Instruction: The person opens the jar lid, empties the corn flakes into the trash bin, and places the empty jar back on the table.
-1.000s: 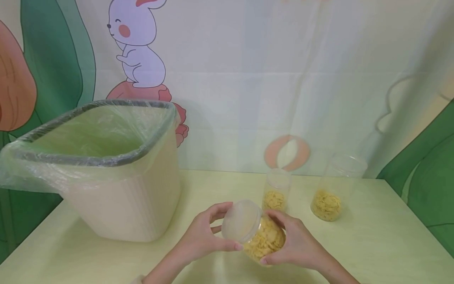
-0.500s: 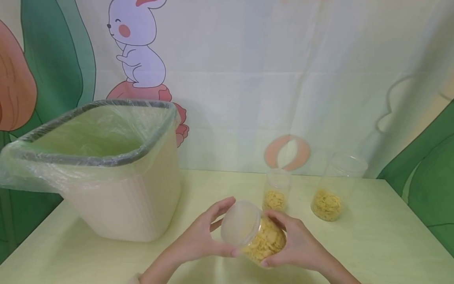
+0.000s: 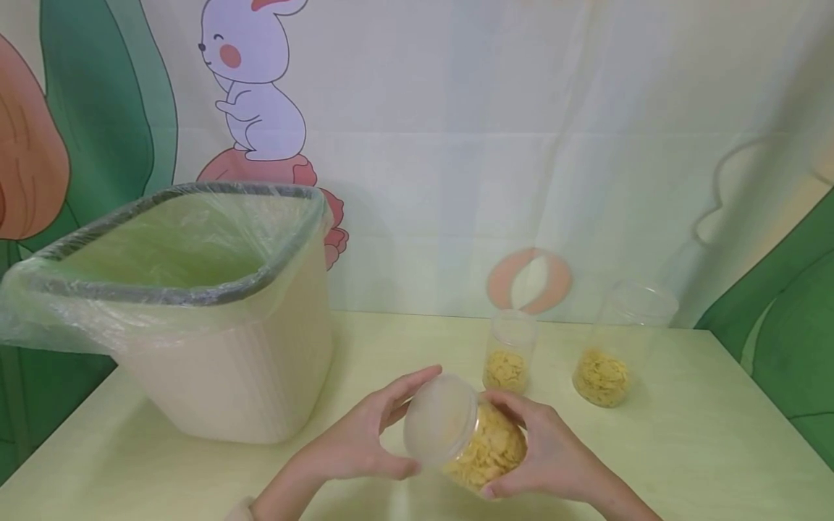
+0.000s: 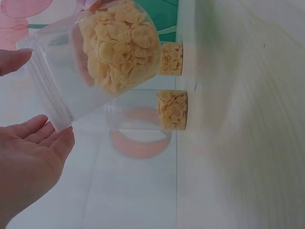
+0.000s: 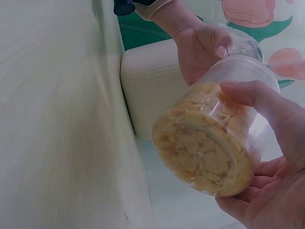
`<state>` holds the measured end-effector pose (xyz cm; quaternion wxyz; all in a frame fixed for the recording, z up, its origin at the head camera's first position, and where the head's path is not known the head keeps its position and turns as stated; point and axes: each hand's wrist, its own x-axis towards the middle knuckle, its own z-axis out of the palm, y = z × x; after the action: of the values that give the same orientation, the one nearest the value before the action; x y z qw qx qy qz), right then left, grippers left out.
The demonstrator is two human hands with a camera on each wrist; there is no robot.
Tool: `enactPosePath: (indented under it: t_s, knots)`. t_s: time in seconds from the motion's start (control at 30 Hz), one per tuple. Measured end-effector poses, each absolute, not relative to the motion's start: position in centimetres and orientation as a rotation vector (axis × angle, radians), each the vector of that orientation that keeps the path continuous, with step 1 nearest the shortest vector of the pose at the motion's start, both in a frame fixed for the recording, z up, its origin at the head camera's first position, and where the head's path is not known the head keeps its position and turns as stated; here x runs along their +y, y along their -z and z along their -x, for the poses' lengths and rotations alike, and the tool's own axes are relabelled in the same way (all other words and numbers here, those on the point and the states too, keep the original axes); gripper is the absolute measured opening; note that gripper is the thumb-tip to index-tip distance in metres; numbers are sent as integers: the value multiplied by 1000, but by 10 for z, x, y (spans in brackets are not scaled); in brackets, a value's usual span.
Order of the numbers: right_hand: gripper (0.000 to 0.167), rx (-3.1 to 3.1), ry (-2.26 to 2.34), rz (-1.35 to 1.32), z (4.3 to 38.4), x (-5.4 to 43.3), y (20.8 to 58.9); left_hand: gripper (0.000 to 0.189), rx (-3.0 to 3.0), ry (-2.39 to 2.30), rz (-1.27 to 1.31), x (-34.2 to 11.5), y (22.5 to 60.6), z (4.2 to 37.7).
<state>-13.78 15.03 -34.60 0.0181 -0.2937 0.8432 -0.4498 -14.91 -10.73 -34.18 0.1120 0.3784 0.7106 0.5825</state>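
— Lidded jar [image 3: 491, 454], tipped in the air above the table [image 3: 710, 434], about midway between its left and right edges. How is it held?

— From the head view, the right hand [image 3: 554, 450] grips its body while the left hand [image 3: 361, 438] is spread wide about the lid [image 3: 438, 420]. I'd say one steadies so the other can work.

— And the rest?

— The small jar [image 3: 507, 370] and the tall jar [image 3: 601, 376] stand upright toward the table's back edge, the tall one nearer the right corner; probably set back to leave the hands room. The lined bin [image 3: 241, 383] stands by the left edge, mouth up, perhaps for easy reach.

— What does the left wrist view add?

— The lid end sits higher than the base, so the flakes [image 4: 119, 45] lie at the bottom end, away from the lid. Fingertips and thumb flank the rim; whether they press, I can't tell.

— And the right wrist?

— The right thumb lies along one side, the fingers round the other, the base turned to the camera. That grip likely leaves the lid free for the left hand, which shows just beyond, the bin behind it.
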Motion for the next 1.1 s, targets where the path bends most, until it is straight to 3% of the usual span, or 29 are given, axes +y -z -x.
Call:
enactPosePath:
  t_s: [1.1]
  knots:
    - [79, 2676, 1352, 896, 139, 149, 347, 86, 2195, -1709, -930, -105, 341, 147]
